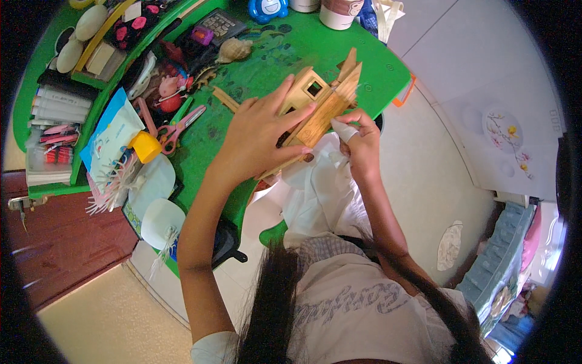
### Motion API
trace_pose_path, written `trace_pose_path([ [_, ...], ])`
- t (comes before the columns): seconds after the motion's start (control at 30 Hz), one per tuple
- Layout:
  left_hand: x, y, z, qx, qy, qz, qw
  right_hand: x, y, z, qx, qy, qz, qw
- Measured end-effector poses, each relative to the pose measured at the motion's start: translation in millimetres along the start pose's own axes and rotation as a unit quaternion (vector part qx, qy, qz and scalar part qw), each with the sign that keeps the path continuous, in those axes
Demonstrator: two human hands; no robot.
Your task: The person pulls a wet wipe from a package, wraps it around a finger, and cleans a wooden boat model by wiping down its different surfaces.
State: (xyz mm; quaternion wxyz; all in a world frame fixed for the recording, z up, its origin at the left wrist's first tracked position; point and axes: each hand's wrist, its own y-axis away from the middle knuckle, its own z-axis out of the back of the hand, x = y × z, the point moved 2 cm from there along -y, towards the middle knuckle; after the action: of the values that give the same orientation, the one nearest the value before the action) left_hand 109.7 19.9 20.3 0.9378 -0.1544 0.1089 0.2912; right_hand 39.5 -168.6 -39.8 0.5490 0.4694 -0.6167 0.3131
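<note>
My left hand [254, 139] is wrapped round a light-brown wooden model [322, 118] with small square window openings, fingers spread over its side. Pointed wooden pieces stick out at the model's far end, and a thin strip juts out on the left. Its exact kind I cannot tell. Close by on the right, my right hand [365, 148] pinches a white wipe [344, 131] against the model's near right edge. The model is held up at a tilt over the front edge of the green table [376, 64].
Pink scissors [180, 127], a white-and-blue packet [115, 130] with a yellow lid, and a seashell [234, 51] crowd the table's left. A green shelf of stationery stands beyond. A blue toy [268, 9] and a cup [339, 13] stand at the back. A white cabinet [485, 79] is at right.
</note>
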Motion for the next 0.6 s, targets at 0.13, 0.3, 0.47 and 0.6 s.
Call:
trace_pose_path([
  [0.13,0,0,0,0.003,-0.001,-0.002,1.000,3,-2,0,0.009,-0.006,-0.014,1.000],
  [0.3,1,0,0,0.014,-0.003,0.002,1.000,4,-6,-1,0.007,-0.009,-0.018,1.000],
  [0.47,2,0,-2,0.005,-0.006,-0.002,1.000,4,-4,-2,-0.002,-0.007,-0.045,0.999],
  [0.6,1,0,-1,0.012,-0.005,0.003,1.000,0,4,-6,-0.004,-0.001,-0.009,1.000],
])
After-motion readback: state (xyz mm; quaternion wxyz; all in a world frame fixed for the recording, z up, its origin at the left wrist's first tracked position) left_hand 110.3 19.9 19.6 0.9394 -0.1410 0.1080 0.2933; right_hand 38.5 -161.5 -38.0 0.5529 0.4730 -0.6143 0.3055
